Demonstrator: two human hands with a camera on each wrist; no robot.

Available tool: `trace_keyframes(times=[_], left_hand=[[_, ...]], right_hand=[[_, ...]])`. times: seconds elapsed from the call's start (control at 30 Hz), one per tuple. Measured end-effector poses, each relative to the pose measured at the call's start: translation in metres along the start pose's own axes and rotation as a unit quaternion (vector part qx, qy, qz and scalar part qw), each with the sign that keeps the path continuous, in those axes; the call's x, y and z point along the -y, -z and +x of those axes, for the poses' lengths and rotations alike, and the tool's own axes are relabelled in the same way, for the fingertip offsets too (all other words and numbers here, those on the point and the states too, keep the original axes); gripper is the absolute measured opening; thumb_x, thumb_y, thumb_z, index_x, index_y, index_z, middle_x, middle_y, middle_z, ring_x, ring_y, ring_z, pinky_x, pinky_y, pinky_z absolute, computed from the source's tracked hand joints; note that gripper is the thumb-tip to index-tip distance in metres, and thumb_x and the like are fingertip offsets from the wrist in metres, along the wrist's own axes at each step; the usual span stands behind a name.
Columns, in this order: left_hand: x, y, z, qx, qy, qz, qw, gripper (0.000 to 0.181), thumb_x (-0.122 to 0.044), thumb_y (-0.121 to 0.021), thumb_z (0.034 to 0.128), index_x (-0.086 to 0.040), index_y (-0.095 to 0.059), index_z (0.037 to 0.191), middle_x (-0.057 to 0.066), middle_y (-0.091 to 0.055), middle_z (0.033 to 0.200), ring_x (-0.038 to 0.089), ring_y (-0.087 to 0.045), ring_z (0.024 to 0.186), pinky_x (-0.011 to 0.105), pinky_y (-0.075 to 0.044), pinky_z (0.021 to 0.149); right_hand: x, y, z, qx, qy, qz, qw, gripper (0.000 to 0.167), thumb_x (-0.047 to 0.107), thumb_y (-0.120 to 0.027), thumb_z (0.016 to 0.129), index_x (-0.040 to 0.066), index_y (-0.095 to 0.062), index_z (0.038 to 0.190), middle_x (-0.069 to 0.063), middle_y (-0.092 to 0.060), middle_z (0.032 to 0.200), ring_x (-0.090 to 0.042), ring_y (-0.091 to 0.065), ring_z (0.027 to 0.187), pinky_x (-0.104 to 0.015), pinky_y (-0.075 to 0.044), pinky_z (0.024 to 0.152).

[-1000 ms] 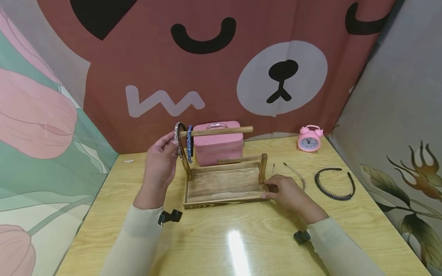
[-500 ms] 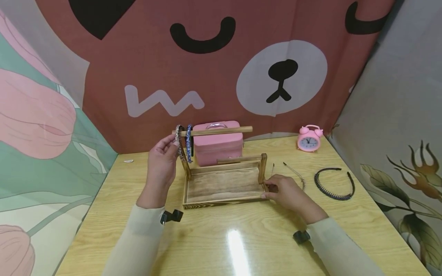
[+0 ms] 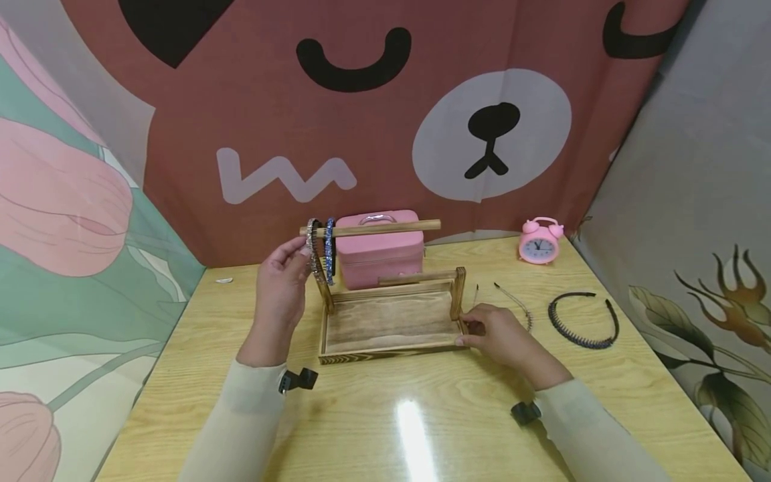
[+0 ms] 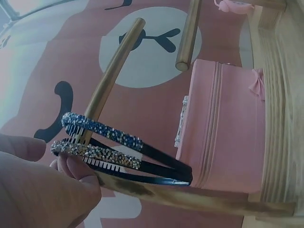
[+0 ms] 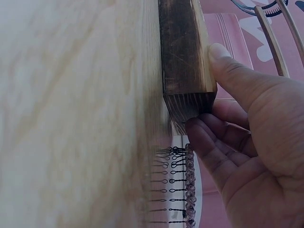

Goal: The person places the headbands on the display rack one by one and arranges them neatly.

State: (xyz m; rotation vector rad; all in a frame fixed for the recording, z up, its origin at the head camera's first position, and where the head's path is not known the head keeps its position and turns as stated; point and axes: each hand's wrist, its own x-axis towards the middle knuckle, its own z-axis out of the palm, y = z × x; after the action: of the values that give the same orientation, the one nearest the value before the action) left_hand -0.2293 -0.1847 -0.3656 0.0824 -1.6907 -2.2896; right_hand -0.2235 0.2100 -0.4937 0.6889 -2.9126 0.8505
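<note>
My left hand (image 3: 281, 288) pinches a silver glittery headband (image 3: 312, 244) at the left end of a wooden rod. Beside it on the rod hangs a blue glittery headband (image 3: 329, 248); both silver (image 4: 102, 154) and blue (image 4: 102, 129) bands show in the left wrist view. The rod belongs to a wooden display stand (image 3: 391, 348) with a shallow tray base and a second, lower rod (image 3: 415, 278). At the tray's right front corner, my right hand (image 3: 496, 335) grips the stand; the right wrist view shows thumb and fingers around its dark wooden edge (image 5: 185, 57).
A pink case (image 3: 382, 258) stands behind the stand. To the right are a black headband (image 3: 584, 341), a thin beaded headband (image 3: 515, 301) partly hidden by the hand, and a pink alarm clock (image 3: 540, 242). A small white piece (image 3: 224, 280) lies at the back left.
The silver headband has settled lower on the rod, and the rod's left tip now shows beyond it. My left hand shifted slightly with it. The right hand has kept its hold on the stand.
</note>
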Motion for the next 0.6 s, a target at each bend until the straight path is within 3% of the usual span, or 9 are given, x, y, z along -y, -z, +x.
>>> trace_keyframes(times=[0.1, 0.2, 0.27, 0.3, 0.37, 0.47, 0.5, 0.6], left_hand=[[0.002, 0.007, -0.006, -0.016, -0.003, 0.014, 0.9998, 0.024, -0.002, -0.059, 0.1103, 0.004, -0.065, 0.132, -0.005, -0.072, 0.111, 0.009, -0.064, 0.099, 0.019, -0.057, 0.088], [0.010, 0.020, -0.016, -0.030, 0.006, 0.059, 0.9978, 0.025, -0.004, -0.058, 0.1108, 0.005, -0.065, 0.134, -0.003, -0.075, 0.112, 0.010, -0.065, 0.099, 0.018, -0.057, 0.089], [0.018, 0.032, -0.024, -0.021, 0.018, 0.126, 0.9917, 0.029, -0.008, -0.059, 0.1121, 0.004, -0.065, 0.138, 0.001, -0.076, 0.122, 0.010, -0.066, 0.105, 0.017, -0.057, 0.094], [0.024, 0.038, -0.027, -0.008, 0.023, 0.172, 0.9848, 0.032, -0.012, -0.059, 0.1129, 0.003, -0.064, 0.141, 0.003, -0.075, 0.128, 0.012, -0.066, 0.111, 0.019, -0.057, 0.098], [0.036, 0.050, -0.033, 0.030, 0.019, 0.261, 0.9646, 0.040, -0.018, -0.061, 0.1130, 0.001, -0.061, 0.148, 0.011, -0.071, 0.139, 0.020, -0.066, 0.123, 0.028, -0.056, 0.108], [0.053, 0.067, -0.040, 0.085, -0.010, 0.392, 0.9158, 0.053, -0.028, -0.067, 0.1112, -0.002, -0.056, 0.155, 0.019, -0.065, 0.150, 0.035, -0.063, 0.137, 0.048, -0.052, 0.118], [0.059, 0.073, -0.041, 0.100, -0.019, 0.421, 0.9011, 0.057, -0.031, -0.068, 0.1103, -0.002, -0.054, 0.157, 0.021, -0.063, 0.151, 0.041, -0.061, 0.139, 0.055, -0.050, 0.119], [0.074, 0.087, -0.043, 0.132, -0.023, 0.472, 0.8716, 0.067, -0.035, -0.074, 0.1061, -0.002, -0.051, 0.159, 0.025, -0.059, 0.154, 0.050, -0.055, 0.144, 0.066, -0.047, 0.120]], right_hand=[[0.000, 0.000, 0.000, 0.003, -0.001, 0.010, 0.9999, 0.050, 0.033, -0.089, 0.093, 0.002, -0.078, 0.131, -0.005, -0.077, 0.116, -0.016, -0.072, 0.099, -0.041, -0.064, 0.088], [0.000, 0.001, -0.001, 0.005, -0.004, 0.015, 0.9999, 0.050, 0.033, -0.089, 0.093, 0.002, -0.077, 0.131, -0.005, -0.077, 0.116, -0.015, -0.072, 0.098, -0.040, -0.064, 0.088], [0.000, 0.001, -0.001, 0.006, -0.006, 0.014, 0.9999, 0.050, 0.033, -0.089, 0.094, 0.002, -0.077, 0.132, -0.005, -0.077, 0.116, -0.015, -0.071, 0.098, -0.040, -0.064, 0.088], [0.000, 0.002, -0.001, 0.007, -0.008, 0.012, 0.9999, 0.051, 0.033, -0.089, 0.094, 0.002, -0.077, 0.132, -0.004, -0.077, 0.116, -0.015, -0.071, 0.098, -0.040, -0.063, 0.088], [0.000, 0.002, -0.001, 0.008, -0.009, 0.012, 0.9999, 0.051, 0.033, -0.089, 0.094, 0.002, -0.077, 0.132, -0.004, -0.077, 0.115, -0.015, -0.071, 0.098, -0.039, -0.063, 0.087], [0.001, 0.002, -0.001, 0.008, -0.007, 0.012, 0.9999, 0.051, 0.032, -0.089, 0.093, 0.001, -0.077, 0.132, -0.004, -0.076, 0.115, -0.014, -0.071, 0.097, -0.038, -0.063, 0.086], [0.001, 0.002, -0.001, 0.008, -0.006, 0.013, 0.9999, 0.051, 0.032, -0.089, 0.093, 0.001, -0.077, 0.131, -0.004, -0.076, 0.115, -0.015, -0.071, 0.097, -0.038, -0.063, 0.086], [0.000, 0.002, 0.000, 0.008, -0.004, 0.009, 0.9999, 0.051, 0.032, -0.089, 0.093, 0.001, -0.077, 0.132, -0.006, -0.077, 0.117, -0.017, -0.072, 0.099, -0.041, -0.063, 0.088]])
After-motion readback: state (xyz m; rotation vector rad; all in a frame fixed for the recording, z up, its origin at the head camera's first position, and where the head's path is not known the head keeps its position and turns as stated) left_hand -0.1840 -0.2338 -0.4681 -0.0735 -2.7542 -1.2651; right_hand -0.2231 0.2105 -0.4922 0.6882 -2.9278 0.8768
